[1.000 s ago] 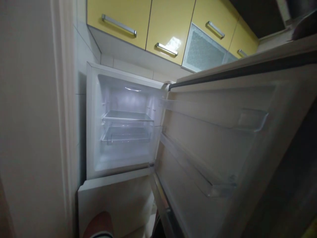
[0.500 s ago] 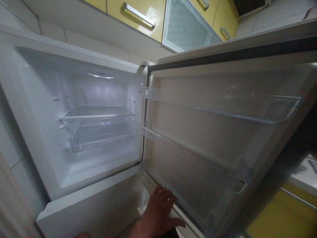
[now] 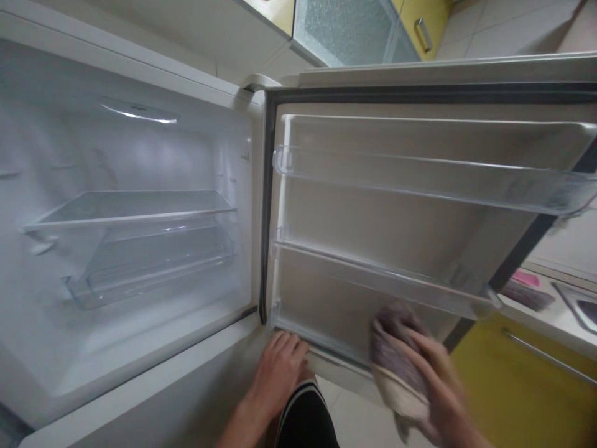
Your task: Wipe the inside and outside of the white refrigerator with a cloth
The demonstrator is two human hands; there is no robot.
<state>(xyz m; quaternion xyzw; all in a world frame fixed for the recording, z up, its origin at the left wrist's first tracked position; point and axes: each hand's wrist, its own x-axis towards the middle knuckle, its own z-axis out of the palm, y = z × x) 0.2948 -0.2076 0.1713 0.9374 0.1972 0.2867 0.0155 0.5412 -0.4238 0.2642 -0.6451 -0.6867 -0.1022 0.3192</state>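
Observation:
An open freezer door (image 3: pixel 373 211) with two clear door racks fills the right half of the head view. My left hand (image 3: pixel 278 367) rests with curled fingers on the door's bottom edge, near the hinge side. My right hand (image 3: pixel 431 379), blurred by motion, presses a purple and cream cloth (image 3: pixel 394 364) against the lower inside of the door, just under the lower rack (image 3: pixel 382 280). The freezer compartment (image 3: pixel 130 236) to the left stands open with a glass shelf and a clear tray inside.
Yellow wall cupboards and a frosted glass cupboard door (image 3: pixel 345 31) hang above. A white counter (image 3: pixel 555 311) with a sink edge lies at the right, over a yellow base cupboard (image 3: pixel 527 386). The fridge's lower door (image 3: pixel 153 398) is closed below.
The view moved closer and lower. My left hand shifted left along the door's bottom edge. My right hand came into view with the cloth and pressed it onto the door.

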